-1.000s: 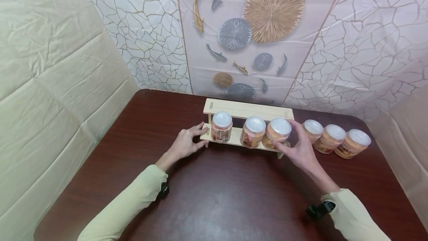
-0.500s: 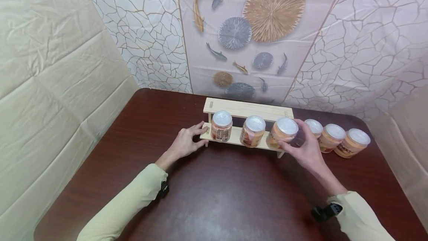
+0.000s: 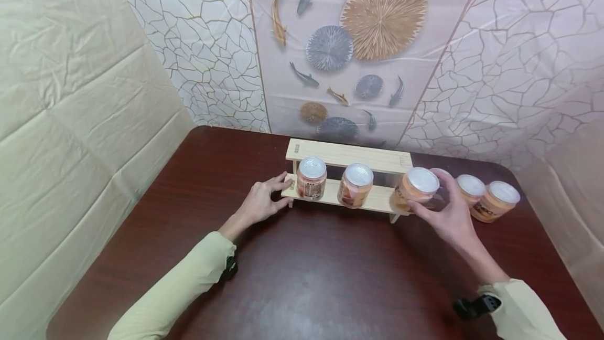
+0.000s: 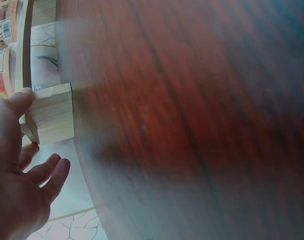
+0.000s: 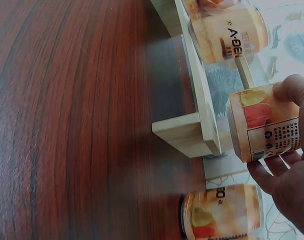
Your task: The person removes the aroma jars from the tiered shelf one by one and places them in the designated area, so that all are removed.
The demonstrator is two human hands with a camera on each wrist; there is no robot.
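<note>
A two-tier pale wooden rack (image 3: 349, 152) stands at the back of the table. My left hand (image 3: 261, 201) pinches the left end of its lower shelf between thumb and fingers; the left wrist view shows the thumb on the shelf edge (image 4: 26, 55). My right hand (image 3: 455, 219) grips an orange jar (image 3: 414, 191) with a silver lid around its side, at the rack's right end. In the right wrist view a small gap shows between this jar's base and the shelf. Two similar jars, one at the left (image 3: 312, 178) and one mid-shelf (image 3: 356, 186), stand upright on the lower shelf.
On the table right of the rack stand more silver-lidded jars: one (image 3: 471, 188), another (image 3: 496, 201) at the far right, and one mostly hidden behind my right hand. A patterned cloth (image 3: 330, 104) hangs right behind the dark wooden table (image 3: 302, 266).
My right hand has carried its jar rightward along the lower shelf, away from the middle jar, to the rack's right end. The left hand and the other jars have stayed put.
</note>
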